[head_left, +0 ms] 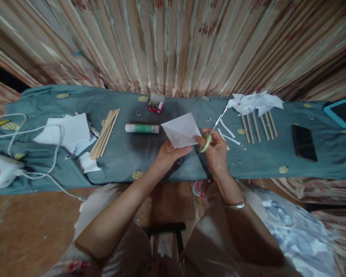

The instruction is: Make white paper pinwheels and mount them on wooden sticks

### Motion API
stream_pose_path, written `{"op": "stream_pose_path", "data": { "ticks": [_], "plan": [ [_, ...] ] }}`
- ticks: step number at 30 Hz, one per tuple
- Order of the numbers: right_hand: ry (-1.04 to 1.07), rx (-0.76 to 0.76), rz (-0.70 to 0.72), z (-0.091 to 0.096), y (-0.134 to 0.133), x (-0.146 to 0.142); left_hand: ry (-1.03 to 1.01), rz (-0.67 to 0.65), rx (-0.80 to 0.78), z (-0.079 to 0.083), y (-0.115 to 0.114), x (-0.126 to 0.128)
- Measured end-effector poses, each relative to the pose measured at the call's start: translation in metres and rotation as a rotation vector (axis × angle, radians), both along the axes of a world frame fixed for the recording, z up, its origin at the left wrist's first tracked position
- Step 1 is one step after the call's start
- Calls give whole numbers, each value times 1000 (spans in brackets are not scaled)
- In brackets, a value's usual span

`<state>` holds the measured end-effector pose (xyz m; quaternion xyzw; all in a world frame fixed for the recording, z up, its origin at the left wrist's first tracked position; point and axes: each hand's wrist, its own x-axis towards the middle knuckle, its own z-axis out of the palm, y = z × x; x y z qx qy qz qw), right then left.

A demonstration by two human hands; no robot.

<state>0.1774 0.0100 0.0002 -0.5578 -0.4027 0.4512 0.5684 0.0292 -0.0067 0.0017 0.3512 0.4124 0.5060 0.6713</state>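
A white square of paper [181, 129], creased across its middle, is pinched along its lower edge by my left hand [170, 154]. My right hand [216, 149] grips a pair of scissors [207, 141] by its pale green handles, blades pointing up and to the right, away from the sheet. The thumb of that hand also touches the paper's right corner. Narrow white paper strips [230, 137] lie on the cloth just beyond the right hand. Farther right, several white paper pinwheels [256, 103] on wooden sticks rest side by side.
On the cloth-covered table [150, 161] lie a green-and-white tube [142, 128], an open red box of small metal pins [156, 104], wooden sticks [105, 134] and paper sheets [70, 130]. White cables and a white device [2, 169] are at left; a black phone [304, 142] and blue-framed device [342, 112] at right.
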Motion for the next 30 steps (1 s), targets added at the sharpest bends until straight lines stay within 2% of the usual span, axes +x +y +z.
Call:
{"op": "stream_pose_path", "data": {
  "ticks": [3, 7, 15, 18, 24, 27, 30],
  "plan": [
    [-23, -24, 21, 0, -2, -7, 46, 80, -23, -5, -2, 8],
    [15, -43, 58, -2, -6, -13, 129, 200, -26, -10, 3, 6],
    [51, -72, 173, -5, -12, -15, 187, 232, 30, -6, 8, 1],
    [18, -90, 277, -3, -17, -13, 174, 255, 48, -1, 14, -4],
    [-26, -193, 569, 6, -35, -3, 116, 390, 50, 7, 31, -22],
    [-27, -258, 680, 7, -40, 3, 99, 401, 46, 9, 34, -27],
    [-20, -278, 728, 8, -42, 7, 87, 373, 36, 11, 33, -27]
  ]
}}
